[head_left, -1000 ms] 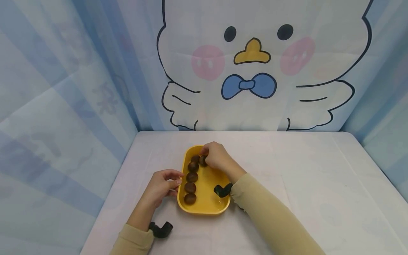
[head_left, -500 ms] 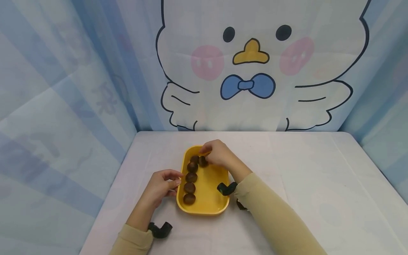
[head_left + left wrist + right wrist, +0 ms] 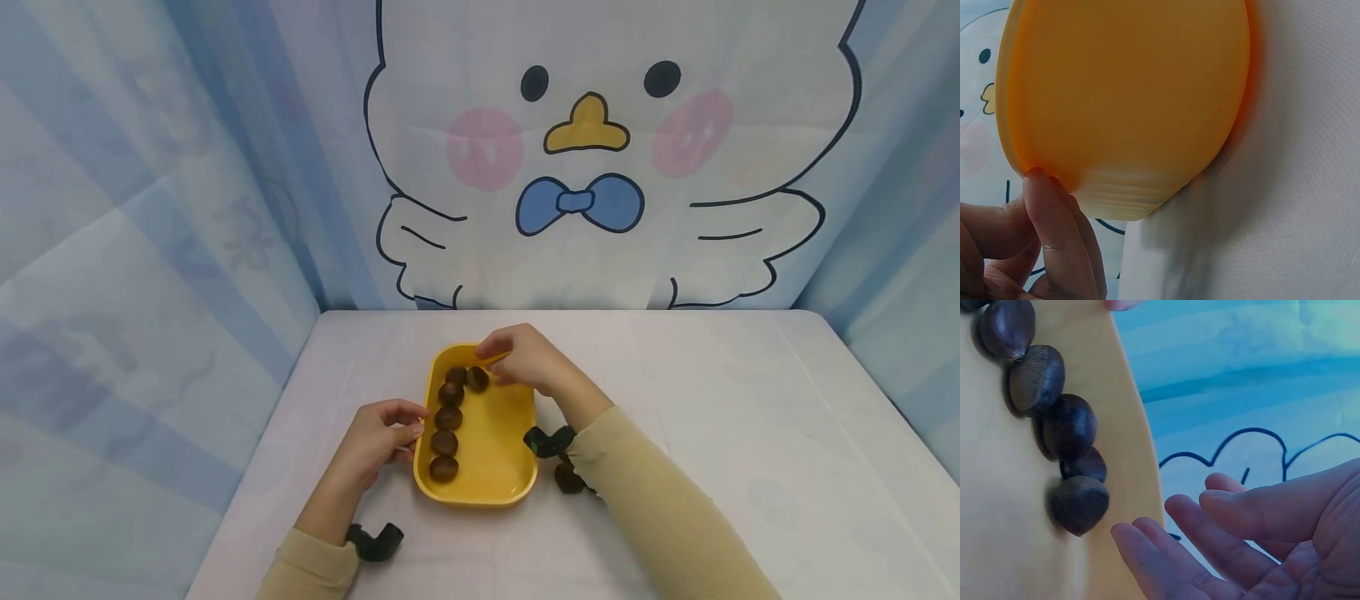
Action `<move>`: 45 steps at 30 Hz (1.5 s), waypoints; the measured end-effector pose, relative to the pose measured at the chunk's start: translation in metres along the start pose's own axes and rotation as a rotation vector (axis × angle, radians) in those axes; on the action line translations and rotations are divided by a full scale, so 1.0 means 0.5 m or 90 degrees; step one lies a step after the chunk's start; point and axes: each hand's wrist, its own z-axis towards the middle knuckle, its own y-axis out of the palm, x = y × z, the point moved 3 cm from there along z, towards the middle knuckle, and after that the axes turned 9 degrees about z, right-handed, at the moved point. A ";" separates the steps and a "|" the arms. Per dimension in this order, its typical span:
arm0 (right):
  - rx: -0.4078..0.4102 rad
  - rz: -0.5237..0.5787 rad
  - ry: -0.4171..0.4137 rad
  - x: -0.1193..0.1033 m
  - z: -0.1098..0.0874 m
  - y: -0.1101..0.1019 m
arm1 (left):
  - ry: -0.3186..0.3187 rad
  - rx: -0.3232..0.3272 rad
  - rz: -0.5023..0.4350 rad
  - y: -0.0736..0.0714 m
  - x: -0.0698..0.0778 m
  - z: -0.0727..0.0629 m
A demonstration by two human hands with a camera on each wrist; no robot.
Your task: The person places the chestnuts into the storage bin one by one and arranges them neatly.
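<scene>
In the head view, a yellow tray (image 3: 491,450) holds several brown chestnuts (image 3: 447,417), lined up along its left side. Another chestnut (image 3: 477,379) lies beside the top of that row. My left hand (image 3: 386,429) holds the tray's left rim; the left wrist view shows its fingertips (image 3: 1038,181) against the outer wall. My right hand (image 3: 528,358) hovers over the tray's far right corner with fingers spread and nothing between them. In the right wrist view, the nearest chestnut (image 3: 1082,503) lies a short way from its fingertips (image 3: 1124,534).
More chestnuts (image 3: 568,477) lie on the white table (image 3: 720,450) right of the tray, partly hidden by the right sleeve (image 3: 645,492). Black bands (image 3: 375,542) sit at both wrists. A curtain with a cartoon bird (image 3: 577,250) hangs behind the table.
My right hand has let go of the chestnut at the row's far end and drawn back to the right. Chestnuts beside the tray have come into view. The left hand stays at the rim.
</scene>
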 end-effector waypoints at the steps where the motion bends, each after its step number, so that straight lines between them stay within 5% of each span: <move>1: 0.000 0.003 0.000 -0.001 -0.003 -0.004 | 0.000 0.001 0.000 0.000 0.000 0.000; 18: 0.006 -0.002 0.002 0.005 -0.057 -0.080 | 0.003 -0.004 -0.004 -0.002 -0.003 0.002; 45: -0.032 -0.060 0.002 0.125 -0.183 -0.153 | 0.007 -0.007 0.000 -0.001 -0.005 0.001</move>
